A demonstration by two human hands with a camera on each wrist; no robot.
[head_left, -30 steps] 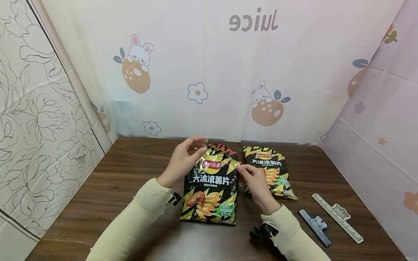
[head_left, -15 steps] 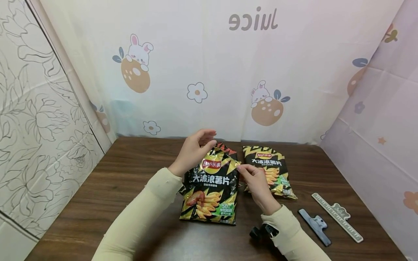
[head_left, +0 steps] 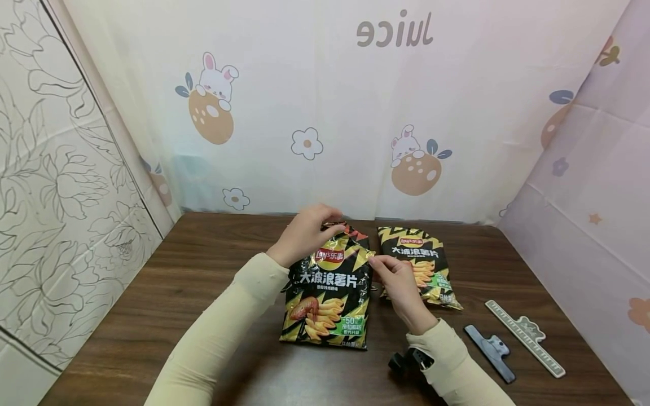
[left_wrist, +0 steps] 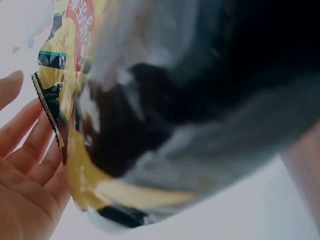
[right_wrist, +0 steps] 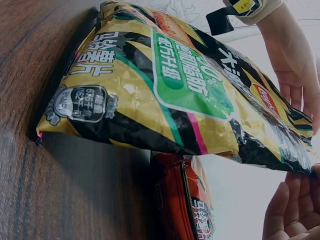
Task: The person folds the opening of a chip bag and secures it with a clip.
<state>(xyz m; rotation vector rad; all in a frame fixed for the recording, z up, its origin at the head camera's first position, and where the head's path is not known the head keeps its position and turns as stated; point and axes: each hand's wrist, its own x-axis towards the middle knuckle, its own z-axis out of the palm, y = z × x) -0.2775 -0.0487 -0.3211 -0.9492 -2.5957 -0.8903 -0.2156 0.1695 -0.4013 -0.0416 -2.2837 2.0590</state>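
A black and yellow bag of chips (head_left: 327, 296) stands propped up in the middle of the table, its lower edge towards me. At its upper right corner my right hand (head_left: 401, 287) pinches the edge between thumb and finger. My left hand (head_left: 303, 234) is at the bag's top left, thumb in front and fingers reaching over behind. In the left wrist view, the left hand's (left_wrist: 27, 175) thumb is apart from the bag and its fingers lie loosely behind the sealed edge. A red bag (right_wrist: 175, 195) stands behind, mostly hidden from the head view.
Another black and yellow chip bag (head_left: 416, 254) lies at the back right. A grey bag clip (head_left: 488, 351) and a longer cream bag clip (head_left: 525, 338) lie on the right of the brown wooden table (head_left: 167, 293). A printed curtain (head_left: 345, 96) hangs behind.
My left hand has slid to the right along the bag's top edge, rising a little and then lowering. The right hand keeps its pinch on the corner.
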